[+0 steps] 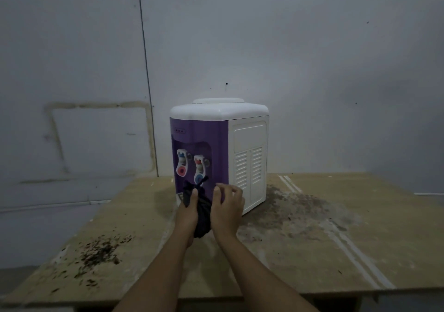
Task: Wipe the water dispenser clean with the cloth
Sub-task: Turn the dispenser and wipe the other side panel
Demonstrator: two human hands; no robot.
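The left hand (pixel 189 209) grips a dark bunched cloth (pixel 201 212) before the purple-and-white plastic water dispenser (pixel 219 153). The right hand (pixel 228 206), fingers loosely curled, seems to touch the cloth. The dispenser stands near the far edge of the worn wooden table (pixel 312 239).

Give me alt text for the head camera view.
A person's left hand grips a bunched dark cloth before a purple-and-white water dispenser, with the right hand beside the cloth. The dispenser stands on a stained wooden table against a pale wall.
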